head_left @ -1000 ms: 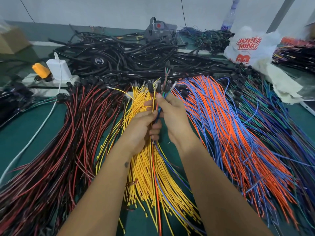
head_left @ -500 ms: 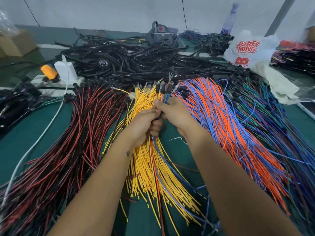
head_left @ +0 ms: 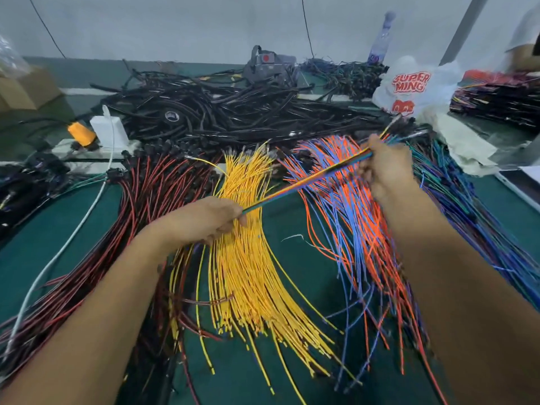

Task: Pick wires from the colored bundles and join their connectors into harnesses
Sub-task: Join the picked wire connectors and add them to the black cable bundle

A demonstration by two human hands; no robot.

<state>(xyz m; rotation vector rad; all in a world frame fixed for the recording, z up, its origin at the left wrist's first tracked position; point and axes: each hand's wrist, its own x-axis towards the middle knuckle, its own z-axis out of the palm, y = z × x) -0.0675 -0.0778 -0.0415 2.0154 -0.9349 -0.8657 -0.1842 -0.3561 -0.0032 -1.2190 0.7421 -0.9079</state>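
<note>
A thin bunch of mixed-colour wires (head_left: pixel 304 182) is held taut between two hands above the green counter (head_left: pixel 295 258). One end is gripped by the left hand (head_left: pixel 204 220), the other pinched in the right hand (head_left: pixel 385 168). Beneath the left hand lies the yellow bundle (head_left: pixel 248 258); under the right, the orange-and-blue bundle (head_left: pixel 359 217).

- Picked wires (head_left: pixel 306 182): a thin mixed-colour bunch, stretched taut (slanting up rightward) above the tabletop.
- Yellow bundle (head_left: pixel 248 258), fanned out; orange-blue bundle (head_left: pixel 350 206) beside it.
</note>
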